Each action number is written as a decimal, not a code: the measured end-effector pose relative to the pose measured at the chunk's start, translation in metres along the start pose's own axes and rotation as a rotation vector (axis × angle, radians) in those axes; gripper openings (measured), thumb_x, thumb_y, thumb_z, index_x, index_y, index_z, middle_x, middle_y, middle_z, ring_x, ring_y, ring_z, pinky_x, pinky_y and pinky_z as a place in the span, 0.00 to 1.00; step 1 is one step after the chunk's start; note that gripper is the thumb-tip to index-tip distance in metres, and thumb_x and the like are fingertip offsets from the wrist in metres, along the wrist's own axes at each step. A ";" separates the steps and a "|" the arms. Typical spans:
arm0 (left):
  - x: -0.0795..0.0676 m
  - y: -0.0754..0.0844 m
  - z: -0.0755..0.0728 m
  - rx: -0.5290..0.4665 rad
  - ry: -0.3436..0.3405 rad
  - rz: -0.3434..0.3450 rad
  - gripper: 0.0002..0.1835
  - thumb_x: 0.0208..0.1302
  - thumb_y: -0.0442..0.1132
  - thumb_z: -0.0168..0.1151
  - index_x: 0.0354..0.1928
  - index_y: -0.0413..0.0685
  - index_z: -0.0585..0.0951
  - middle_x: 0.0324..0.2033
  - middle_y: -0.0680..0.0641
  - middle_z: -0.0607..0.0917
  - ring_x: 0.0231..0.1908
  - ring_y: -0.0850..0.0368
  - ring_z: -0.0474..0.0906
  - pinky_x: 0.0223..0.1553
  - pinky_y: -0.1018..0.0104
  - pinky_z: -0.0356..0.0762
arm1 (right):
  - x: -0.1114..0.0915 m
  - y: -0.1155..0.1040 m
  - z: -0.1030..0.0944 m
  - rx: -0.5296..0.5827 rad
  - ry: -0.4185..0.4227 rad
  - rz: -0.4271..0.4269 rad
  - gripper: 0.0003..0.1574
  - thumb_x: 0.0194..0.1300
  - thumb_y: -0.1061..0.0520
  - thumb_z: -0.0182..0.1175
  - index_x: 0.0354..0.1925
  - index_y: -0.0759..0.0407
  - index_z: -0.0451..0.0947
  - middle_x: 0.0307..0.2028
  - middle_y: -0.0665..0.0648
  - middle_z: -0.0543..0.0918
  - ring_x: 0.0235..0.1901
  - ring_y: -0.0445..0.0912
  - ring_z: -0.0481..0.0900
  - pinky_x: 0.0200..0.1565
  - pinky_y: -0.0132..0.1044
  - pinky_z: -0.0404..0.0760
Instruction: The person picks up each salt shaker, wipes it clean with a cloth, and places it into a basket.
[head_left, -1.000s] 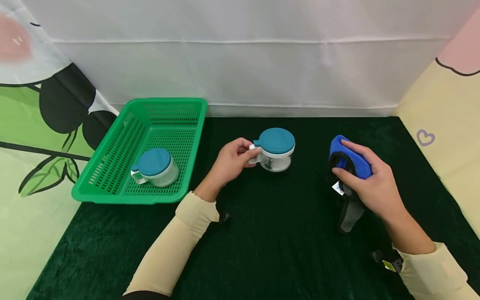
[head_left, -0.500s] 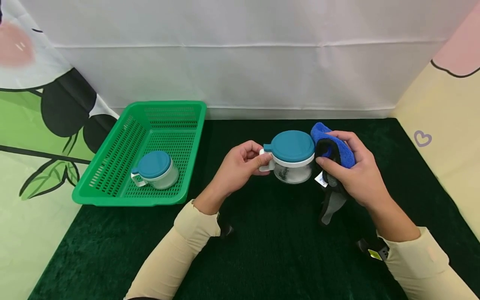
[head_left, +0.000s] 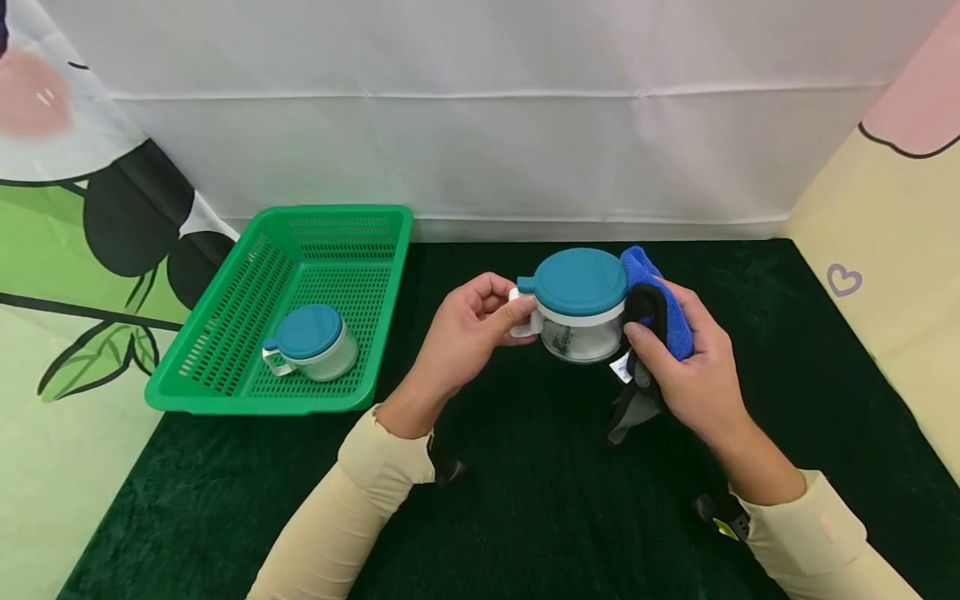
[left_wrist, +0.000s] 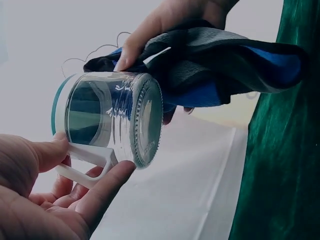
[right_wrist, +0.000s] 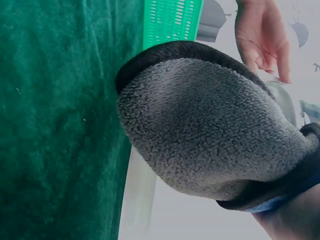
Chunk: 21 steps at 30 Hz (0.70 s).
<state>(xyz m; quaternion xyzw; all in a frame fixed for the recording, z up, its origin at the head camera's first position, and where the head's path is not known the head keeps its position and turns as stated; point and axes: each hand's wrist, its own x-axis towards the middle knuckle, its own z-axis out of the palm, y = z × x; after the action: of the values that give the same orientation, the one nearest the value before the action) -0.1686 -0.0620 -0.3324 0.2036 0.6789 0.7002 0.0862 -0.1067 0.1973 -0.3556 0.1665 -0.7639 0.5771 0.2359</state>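
Observation:
A clear glass jar [head_left: 581,337] with a blue-green lid and a white handle is held up above the table. My left hand [head_left: 468,325] grips its handle [left_wrist: 90,162] between thumb and fingers; the left wrist view shows one fingertip at the jar's base edge. My right hand [head_left: 697,358] holds a bunched cloth [head_left: 678,329], blue on one side and grey on the other, with black edging and a white tag. The cloth lies against the jar's right side. In the right wrist view the cloth's grey face [right_wrist: 210,130] hides most of the jar.
A green slotted basket [head_left: 262,398] stands on the left of the dark green tabletop [head_left: 525,500]. Inside it sits a second jar [head_left: 311,342] with the same kind of blue lid and white handle. A white sheet [head_left: 480,150] hangs behind the table.
My right hand has brought the cloth leftward from apart to against the jar. My left hand has moved the jar slightly right, and lately a little up and back left.

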 end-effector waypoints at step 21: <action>-0.004 0.005 -0.003 0.161 0.040 0.067 0.09 0.75 0.40 0.63 0.46 0.40 0.79 0.42 0.44 0.88 0.42 0.52 0.86 0.48 0.59 0.86 | 0.002 -0.010 0.002 -0.014 0.001 -0.011 0.32 0.68 0.69 0.61 0.69 0.60 0.72 0.62 0.59 0.78 0.60 0.53 0.74 0.58 0.37 0.73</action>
<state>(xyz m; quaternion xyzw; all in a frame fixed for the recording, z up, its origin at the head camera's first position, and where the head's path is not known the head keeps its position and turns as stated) -0.1652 -0.0670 -0.3282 0.2187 0.7274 0.6496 0.0325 -0.1030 0.1927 -0.3468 0.1689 -0.7670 0.5704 0.2405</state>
